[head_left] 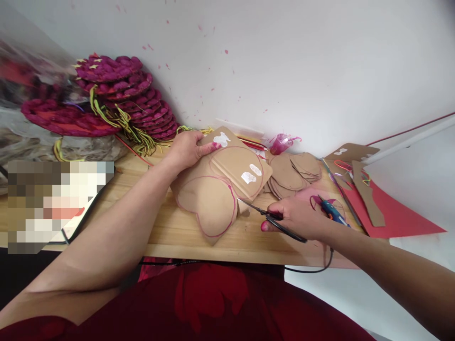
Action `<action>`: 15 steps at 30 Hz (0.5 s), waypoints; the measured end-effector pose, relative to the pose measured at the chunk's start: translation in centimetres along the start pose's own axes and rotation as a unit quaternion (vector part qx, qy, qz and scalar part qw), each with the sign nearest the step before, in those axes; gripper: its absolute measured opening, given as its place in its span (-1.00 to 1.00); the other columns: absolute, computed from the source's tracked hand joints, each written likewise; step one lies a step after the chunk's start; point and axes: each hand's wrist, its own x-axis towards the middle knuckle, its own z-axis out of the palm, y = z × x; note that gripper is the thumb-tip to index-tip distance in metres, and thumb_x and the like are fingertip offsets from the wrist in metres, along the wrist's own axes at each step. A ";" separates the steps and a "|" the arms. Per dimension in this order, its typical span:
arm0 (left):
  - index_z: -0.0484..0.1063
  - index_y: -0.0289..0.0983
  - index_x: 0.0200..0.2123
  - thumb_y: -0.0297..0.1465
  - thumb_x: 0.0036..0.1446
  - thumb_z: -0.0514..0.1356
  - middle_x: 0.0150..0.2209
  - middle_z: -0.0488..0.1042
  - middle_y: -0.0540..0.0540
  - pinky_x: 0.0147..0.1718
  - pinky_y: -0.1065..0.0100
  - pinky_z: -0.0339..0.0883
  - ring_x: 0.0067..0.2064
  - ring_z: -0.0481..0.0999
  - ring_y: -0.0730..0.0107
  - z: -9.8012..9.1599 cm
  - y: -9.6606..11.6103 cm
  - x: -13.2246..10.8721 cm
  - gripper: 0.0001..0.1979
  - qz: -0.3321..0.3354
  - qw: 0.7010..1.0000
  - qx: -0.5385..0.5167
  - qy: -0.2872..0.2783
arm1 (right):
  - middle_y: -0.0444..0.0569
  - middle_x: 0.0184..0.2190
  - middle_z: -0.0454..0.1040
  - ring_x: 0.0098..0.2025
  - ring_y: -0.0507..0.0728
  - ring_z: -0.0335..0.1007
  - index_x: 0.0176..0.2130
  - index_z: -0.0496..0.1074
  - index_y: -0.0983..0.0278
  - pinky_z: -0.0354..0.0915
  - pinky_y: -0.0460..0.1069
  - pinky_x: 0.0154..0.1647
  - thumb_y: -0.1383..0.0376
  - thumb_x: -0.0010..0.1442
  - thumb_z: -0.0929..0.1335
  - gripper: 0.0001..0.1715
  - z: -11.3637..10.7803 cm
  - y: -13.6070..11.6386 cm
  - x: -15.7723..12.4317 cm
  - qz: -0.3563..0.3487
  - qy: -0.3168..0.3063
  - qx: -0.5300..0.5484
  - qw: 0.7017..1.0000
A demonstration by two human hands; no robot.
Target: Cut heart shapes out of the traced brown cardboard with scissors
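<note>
A sheet of brown cardboard (209,203) bears rounded outlines in purple-pink marker, with white patches near its far side. My left hand (190,149) grips its far left edge, thumb on top and the other fingers partly hidden. In my right hand (293,218) is a pair of black-handled scissors (265,213), with the blades pointing left at the cardboard's right edge, beside the marked curve. Whether the blades are closed on the board I cannot tell. Pink stains show on my fingertips. Several cut rounded cardboard pieces (286,173) lie stacked beyond the scissors.
A blue glue gun (334,211) with a black cord lies at the right, near red paper (394,213) and a cardboard strip (368,194). A pink-stained cup (280,143) stands by the wall. Stacked magenta braided discs (124,94) with yellow-green tassels fill the back left.
</note>
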 end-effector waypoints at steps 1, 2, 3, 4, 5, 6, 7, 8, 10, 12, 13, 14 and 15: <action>0.41 -0.25 -0.49 0.10 0.08 0.27 -0.53 0.30 0.00 -0.44 0.31 -0.01 -0.45 0.23 0.36 -0.1 0.0 0.0 -0.49 -0.004 1.000 0.006 -0.002 | -0.24 -0.66 0.08 -0.58 0.00 0.00 -0.59 0.13 0.21 -0.12 -0.05 -0.55 -0.22 0.13 0.39 -0.31 -0.1 0.0 0.2 0.004 -0.004 0.007 1.000; 0.46 -0.26 -0.45 0.12 0.09 0.25 -0.51 0.33 -0.01 -0.44 0.31 0.01 -0.44 0.25 0.35 -0.2 -0.1 0.0 -0.48 -0.007 1.000 0.009 -0.005 | -0.24 -0.64 0.09 -0.57 0.00 0.01 -0.57 0.15 0.21 -0.11 -0.05 -0.54 -0.23 0.13 0.38 -0.32 -0.2 0.0 0.3 0.007 -0.008 0.014 1.000; 0.49 -0.27 -0.40 0.14 0.10 0.23 -0.49 0.37 -0.03 -0.43 0.31 0.03 -0.43 0.28 0.33 -0.4 0.0 0.0 -0.46 -0.011 1.000 0.011 -0.008 | -0.24 -0.63 0.11 -0.56 0.00 0.03 -0.56 0.16 0.22 -0.09 -0.06 -0.53 -0.23 0.13 0.37 -0.33 -0.3 0.0 0.5 0.008 -0.010 0.018 1.000; 0.51 -0.28 -0.36 0.14 0.11 0.21 -0.46 0.40 -0.04 -0.43 0.32 0.05 -0.41 0.31 0.31 -0.5 0.0 0.0 -0.45 -0.014 1.000 0.011 -0.009 | -0.23 -0.62 0.13 -0.54 0.01 0.05 -0.55 0.18 0.22 -0.08 -0.06 -0.52 -0.23 0.13 0.37 -0.34 -0.4 -0.1 0.5 0.008 -0.008 0.017 1.000; 0.53 -0.29 -0.33 0.13 0.13 0.21 -0.44 0.43 -0.06 -0.43 0.32 0.07 -0.39 0.33 0.30 -0.6 0.0 0.0 -0.45 -0.017 1.000 0.013 -0.010 | -0.22 -0.61 0.15 -0.53 0.01 0.07 -0.55 0.20 0.22 -0.07 -0.06 -0.51 -0.23 0.13 0.37 -0.35 -0.4 -0.2 0.6 0.005 -0.003 0.012 1.000; 0.54 -0.30 -0.32 0.12 0.14 0.20 -0.42 0.44 -0.07 -0.42 0.32 0.08 -0.38 0.34 0.30 -0.7 0.1 0.0 -0.45 -0.020 1.000 0.016 -0.009 | -0.21 -0.61 0.16 -0.53 0.02 0.08 -0.56 0.20 0.22 -0.06 -0.06 -0.50 -0.22 0.14 0.37 -0.35 -0.5 -0.3 0.6 0.002 0.004 0.006 1.000; 0.53 -0.30 -0.32 0.11 0.14 0.20 -0.41 0.45 -0.08 -0.42 0.32 0.08 -0.38 0.34 0.29 -0.7 0.1 -0.1 -0.46 -0.022 1.000 0.020 -0.008 | -0.21 -0.61 0.15 -0.53 0.02 0.09 -0.57 0.20 0.22 -0.06 -0.06 -0.50 -0.21 0.14 0.36 -0.36 -0.5 -0.3 0.7 0.000 0.009 0.000 1.000; 0.53 -0.30 -0.32 0.11 0.15 0.20 -0.41 0.45 -0.09 -0.42 0.32 0.08 -0.38 0.34 0.29 -0.8 0.2 -0.1 -0.47 -0.024 0.999 0.024 -0.007 | -0.21 -0.62 0.14 -0.53 0.02 0.09 -0.58 0.19 0.22 -0.06 -0.06 -0.49 -0.20 0.15 0.36 -0.36 -0.5 -0.4 0.7 -0.002 0.015 -0.002 1.000; 0.50 -0.29 -0.37 0.10 0.16 0.20 -0.42 0.43 -0.08 -0.42 0.32 0.07 -0.38 0.32 0.30 -0.7 0.2 -0.1 -0.49 -0.027 0.999 0.030 -0.001 | -0.21 -0.63 0.15 -0.54 0.02 0.09 -0.57 0.20 0.22 -0.04 -0.06 -0.49 -0.17 0.17 0.36 -0.39 -0.5 -0.3 0.9 -0.007 0.023 0.008 1.000; 0.44 -0.26 -0.42 0.08 0.17 0.20 -0.44 0.40 -0.06 -0.41 0.32 0.06 -0.39 0.29 0.32 -0.7 0.1 -0.1 -0.51 -0.030 0.999 0.030 0.007 | -0.21 -0.61 0.19 -0.54 0.02 0.11 -0.53 0.25 0.22 -0.02 -0.07 -0.50 -0.16 0.16 0.37 -0.43 -0.5 0.0 1.1 -0.012 0.016 0.027 0.999; 0.41 -0.25 -0.44 0.07 0.17 0.21 -0.46 0.38 -0.05 -0.41 0.33 0.04 -0.40 0.27 0.33 -0.8 0.0 0.0 -0.52 -0.032 0.999 0.028 0.013 | -0.22 -0.59 0.21 -0.53 0.02 0.12 -0.51 0.27 0.22 -0.01 -0.07 -0.50 -0.15 0.16 0.38 -0.45 -0.5 0.2 1.2 -0.013 0.009 0.036 0.999; 0.38 -0.24 -0.46 0.06 0.17 0.21 -0.47 0.36 -0.04 -0.41 0.32 0.03 -0.41 0.26 0.34 -0.8 -0.1 0.0 -0.53 -0.035 0.999 0.025 0.017 | -0.22 -0.58 0.22 -0.53 0.02 0.12 -0.49 0.27 0.22 0.00 -0.08 -0.50 -0.16 0.15 0.38 -0.45 -0.5 0.5 1.2 -0.015 0.001 0.043 0.999; 0.35 -0.23 -0.47 0.05 0.17 0.21 -0.48 0.34 -0.03 -0.42 0.32 0.02 -0.42 0.24 0.35 -0.9 -0.2 0.0 -0.54 -0.038 0.999 0.022 0.022 | -0.23 -0.57 0.22 -0.52 0.01 0.11 -0.48 0.26 0.22 0.00 -0.08 -0.51 -0.16 0.16 0.38 -0.45 -0.5 0.7 1.3 -0.018 -0.007 0.047 0.999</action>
